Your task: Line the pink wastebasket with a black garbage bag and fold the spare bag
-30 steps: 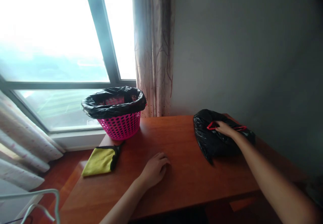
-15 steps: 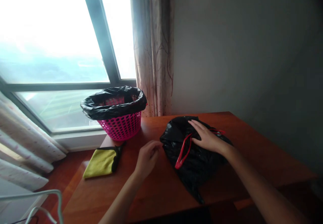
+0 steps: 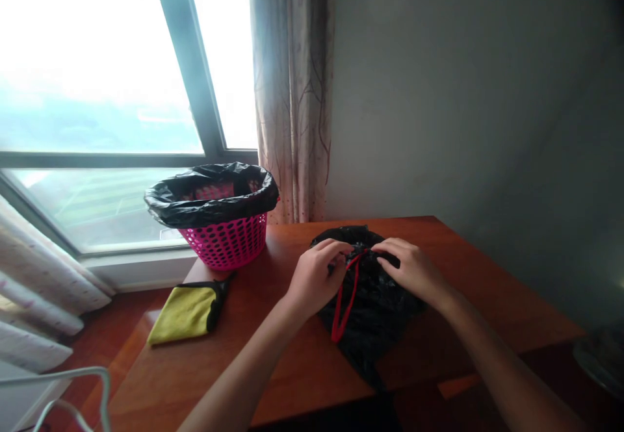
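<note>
A black garbage bag [image 3: 375, 328] with a red drawstring [image 3: 347, 305] lies on the wooden table. My left hand [image 3: 319, 273] pinches the gathered plastic at the bag's top, left of the drawstring. Opposite it, my right hand [image 3: 407, 266] has its fingers closed on the gathered plastic from the right. Between my fingertips the plastic is bunched, and one red loop hangs down toward the table's front. The exact grip of the fingertips is partly hidden by the hands.
Back left on the table [image 3: 273, 347] stands a pink perforated basket [image 3: 229, 240] lined with a black bag. In front of it lies a folded yellow cloth [image 3: 188, 315] with black trim. A window and curtain [image 3: 297, 107] are behind, with a wall at right.
My left hand has moved right onto the bag. My right hand, earlier spread flat on the bag, has closed on its top. The plastic there is now bunched together.
</note>
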`<state>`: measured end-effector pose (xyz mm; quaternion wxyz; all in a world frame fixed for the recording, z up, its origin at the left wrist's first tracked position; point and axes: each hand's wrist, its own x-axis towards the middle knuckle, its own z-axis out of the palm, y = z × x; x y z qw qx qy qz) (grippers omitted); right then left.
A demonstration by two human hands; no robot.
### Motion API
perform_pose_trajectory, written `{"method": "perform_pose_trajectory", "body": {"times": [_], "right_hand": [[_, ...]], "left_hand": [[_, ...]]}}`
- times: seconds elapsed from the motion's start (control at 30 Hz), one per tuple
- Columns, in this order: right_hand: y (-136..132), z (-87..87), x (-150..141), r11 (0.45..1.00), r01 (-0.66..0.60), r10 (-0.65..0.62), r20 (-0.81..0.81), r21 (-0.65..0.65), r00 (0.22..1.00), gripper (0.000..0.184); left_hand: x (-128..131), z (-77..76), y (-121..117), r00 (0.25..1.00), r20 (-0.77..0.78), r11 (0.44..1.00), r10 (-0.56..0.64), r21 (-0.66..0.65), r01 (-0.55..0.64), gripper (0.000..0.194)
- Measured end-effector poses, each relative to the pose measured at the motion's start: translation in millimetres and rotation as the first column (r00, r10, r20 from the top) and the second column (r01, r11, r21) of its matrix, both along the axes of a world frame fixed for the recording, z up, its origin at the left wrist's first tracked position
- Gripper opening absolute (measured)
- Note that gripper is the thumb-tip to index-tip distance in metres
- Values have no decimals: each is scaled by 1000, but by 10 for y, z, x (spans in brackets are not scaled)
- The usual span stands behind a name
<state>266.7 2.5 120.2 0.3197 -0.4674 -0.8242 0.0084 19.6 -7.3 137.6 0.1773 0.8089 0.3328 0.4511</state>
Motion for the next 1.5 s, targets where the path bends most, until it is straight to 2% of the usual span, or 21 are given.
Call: {"method": "perform_pose_trajectory", "body": {"times": [0.13, 0.27, 0.5, 0.67, 0.83, 0.97, 1.1, 1.3, 1.5], "right_hand": [[-196, 104, 0, 993, -34, 43, -86, 110, 995, 17], [-383, 162, 15, 980, -41, 65, -124, 194, 990, 17], [-536, 135, 66, 967, -21, 52, -115, 256, 992, 20], [-612, 88, 134, 968, 16, 11, -107, 250, 994, 20], [-671, 40, 222, 958, 66, -30, -131, 278, 991, 21], [-705, -16, 242, 963, 90, -51, -156, 252, 986, 22], [-727, -30, 202, 975, 95, -61, -170, 199, 984, 22], [-774, 99, 111, 990, 74, -53, -176, 118, 983, 24], [-675, 239, 13, 987, 138, -120, -184, 87, 976, 20]], "left_hand": [[124, 71, 56, 992, -113, 998, 58, 39, -54, 24], [191, 84, 96, 980, -190, 997, 57, 61, -46, 25], [194, 37, 127, 966, -256, 999, 44, 13, -42, 12], [102, 21, 123, 966, -249, 997, 72, -18, -78, 11], [-96, -60, 147, 982, -160, 994, 100, -29, -106, 11], [-262, -150, 112, 984, -108, 988, 144, -49, -149, 11], [-311, -202, 46, 985, -87, 985, 148, -78, -155, 11], [-204, -185, -16, 991, -82, 992, 105, -57, -110, 12], [-27, -94, -64, 991, -78, 994, 105, 34, -103, 23]]}}
